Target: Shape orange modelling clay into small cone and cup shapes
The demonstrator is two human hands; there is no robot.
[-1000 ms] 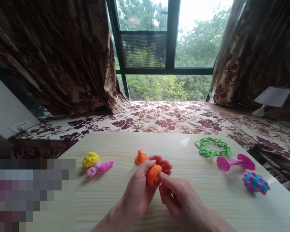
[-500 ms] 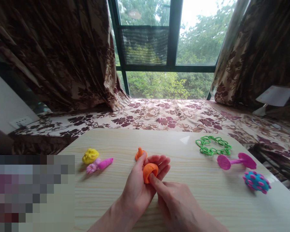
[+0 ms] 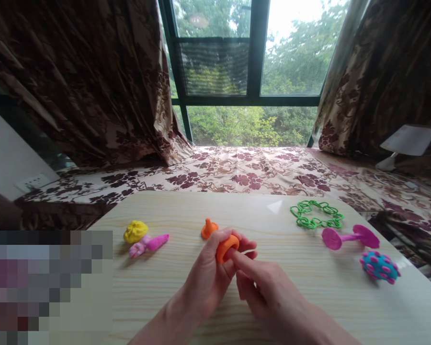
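Note:
A hollow orange clay bowl (image 3: 227,248) sits tilted in my left hand (image 3: 210,268), its opening facing me and the fingers curled round its far side. The index finger of my right hand (image 3: 269,282) reaches inside the bowl, against its inner wall. My other right fingers are bent below, and the thumb's contact is partly hidden. Just beyond my left hand, an orange clay piece with a pointed knob (image 3: 209,229), like a small lid, rests on the table.
On the pale wooden table (image 3: 158,297), a yellow clay lump (image 3: 135,232) and a pink clay piece with a patterned end (image 3: 158,242) lie left. To the right are a green clay chain (image 3: 316,214), a magenta dumbbell shape (image 3: 351,237) and a blue clay ball with pink dots (image 3: 379,267).
My hands have shifted slightly up and right with the orange bowl, which has turned in my left palm. My left fingers have curled further in. The knobbed orange piece is now less covered.

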